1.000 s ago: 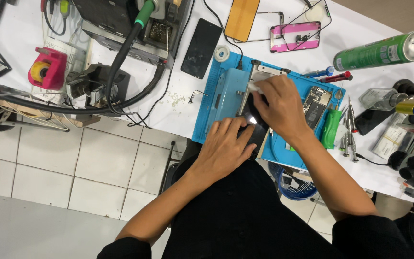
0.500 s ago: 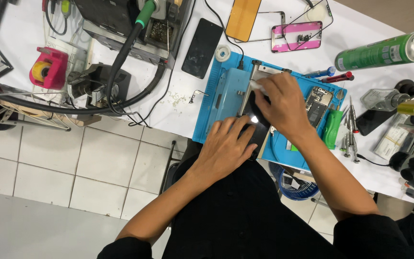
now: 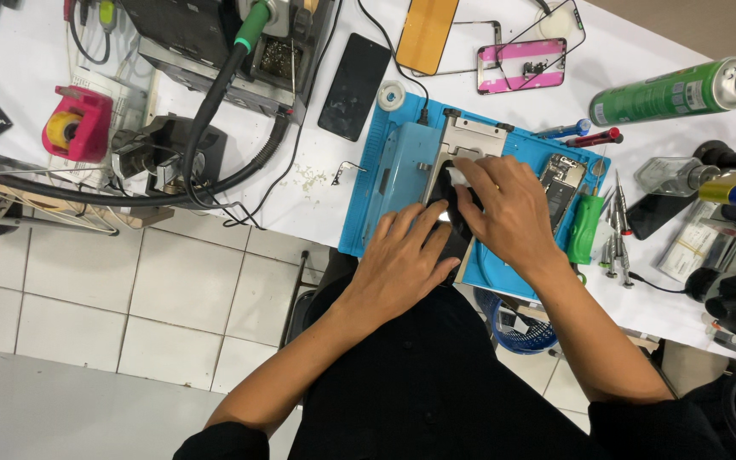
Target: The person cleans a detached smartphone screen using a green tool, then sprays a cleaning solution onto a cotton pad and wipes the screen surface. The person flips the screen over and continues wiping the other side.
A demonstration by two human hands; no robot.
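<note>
So we've got both hands down on a black phone (image 3: 446, 223) that lies on the blue work mat (image 3: 366, 223), right at the near edge of the white counter (image 3: 317, 192). Our left hand (image 3: 402, 260) lies flat over the lower part of the phone, fingers (image 3: 415, 223) spread and pressing rather than curled around anything. Our right hand (image 3: 508, 213) sits just beside it, fingers bent down onto the upper part of the phone, pinching what looks like a small white wipe (image 3: 462, 175), though we can't tell for sure what it is.

Just past our fingertips there's a grey metal clamp plate (image 3: 470, 136) on the mat. To the right of the right hand: a bare phone board (image 3: 564, 183), a green-handled tool (image 3: 585, 228) and a row of tweezers (image 3: 617, 226). Further out that way lies a green spray can (image 3: 675, 89). Beyond the left fingers there's another black phone (image 3: 355, 85) lying flat, well apart, and a pink tape dispenser (image 3: 78, 123) way off to the left.
</note>
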